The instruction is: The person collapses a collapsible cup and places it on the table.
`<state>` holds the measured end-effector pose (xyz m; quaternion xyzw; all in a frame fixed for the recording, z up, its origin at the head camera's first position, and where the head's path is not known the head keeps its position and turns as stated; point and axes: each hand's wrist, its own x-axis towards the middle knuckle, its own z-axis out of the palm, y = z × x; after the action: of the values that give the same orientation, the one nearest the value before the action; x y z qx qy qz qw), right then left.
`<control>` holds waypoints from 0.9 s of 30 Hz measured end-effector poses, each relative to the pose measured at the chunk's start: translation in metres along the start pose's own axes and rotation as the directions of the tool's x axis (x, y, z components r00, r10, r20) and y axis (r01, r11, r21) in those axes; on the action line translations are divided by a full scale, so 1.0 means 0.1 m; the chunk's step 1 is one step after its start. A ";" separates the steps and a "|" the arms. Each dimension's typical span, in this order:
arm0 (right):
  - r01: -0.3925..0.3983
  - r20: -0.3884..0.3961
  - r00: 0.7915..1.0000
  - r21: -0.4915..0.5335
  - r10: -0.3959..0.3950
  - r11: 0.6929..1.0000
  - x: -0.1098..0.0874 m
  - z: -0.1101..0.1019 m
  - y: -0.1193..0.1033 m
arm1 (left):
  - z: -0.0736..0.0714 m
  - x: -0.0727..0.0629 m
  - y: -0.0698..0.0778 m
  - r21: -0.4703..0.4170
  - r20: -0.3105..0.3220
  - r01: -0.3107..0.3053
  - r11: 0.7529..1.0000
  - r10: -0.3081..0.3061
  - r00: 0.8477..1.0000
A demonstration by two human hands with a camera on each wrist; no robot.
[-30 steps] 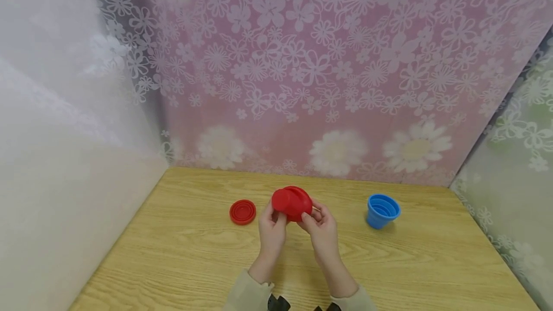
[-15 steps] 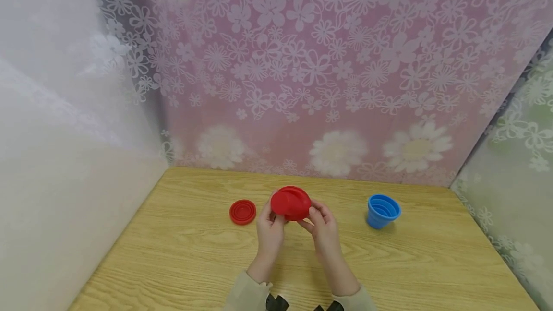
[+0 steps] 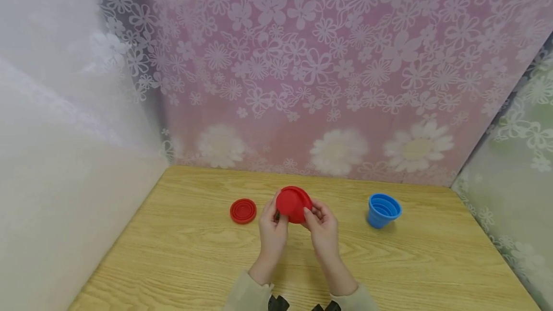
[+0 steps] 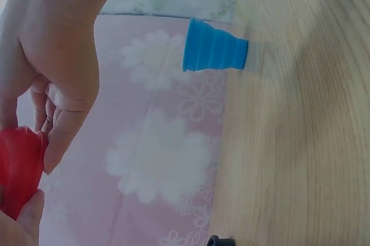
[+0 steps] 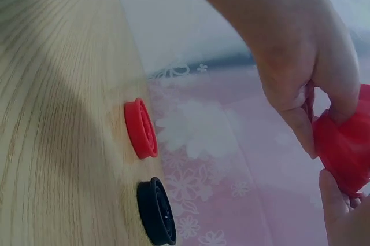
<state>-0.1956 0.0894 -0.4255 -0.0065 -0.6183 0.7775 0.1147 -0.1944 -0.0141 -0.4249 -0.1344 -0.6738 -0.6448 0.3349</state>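
A red collapsible cup (image 3: 289,203) is held above the table between both hands, its round base facing the head camera and its wall partly folded. My left hand (image 3: 273,234) grips its left side, thumb underneath. On the other side, my right hand (image 3: 324,232) pinches the rim, with the thumb on the near face. In the left wrist view the same red cup (image 4: 20,165) shows dented between the fingers. The right wrist view has its wall (image 5: 347,147) bulging between both hands. Fingers behind the cup are partly hidden.
A flattened red collapsible cup (image 3: 243,211) lies to the left on the wooden table (image 3: 194,253). An expanded blue cup (image 3: 383,210) stands at the right. A flattened black cup (image 5: 156,211), mostly hidden in the head view, lies beyond the hands. Flowered sheets enclose the table.
The held red cup has tilted slightly, its base turning and shifting a little right. My right thumb moved from the rim's edge onto the cup's near face. Both hands keep their hold.
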 end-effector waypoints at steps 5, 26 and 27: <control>0.008 -0.036 0.999 -0.097 -0.012 0.995 0.00 0.02 0.00 | 0.02 -0.05 -0.10 -0.133 0.079 0.179 0.975 -0.170 0.982; 0.045 -0.157 0.984 -0.212 -0.080 0.976 0.08 0.05 0.07 | 0.11 -0.07 -0.07 -0.122 0.103 0.297 0.947 -0.286 0.953; 0.054 -0.160 0.983 -0.229 -0.093 0.972 0.08 0.06 0.08 | 0.11 -0.06 -0.07 -0.109 0.093 0.290 0.951 -0.280 0.955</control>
<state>-0.2060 0.0838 -0.4311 -0.0626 -0.6897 0.6947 0.1944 -0.1971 -0.0030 -0.4339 -0.0805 -0.6579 -0.7206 0.2035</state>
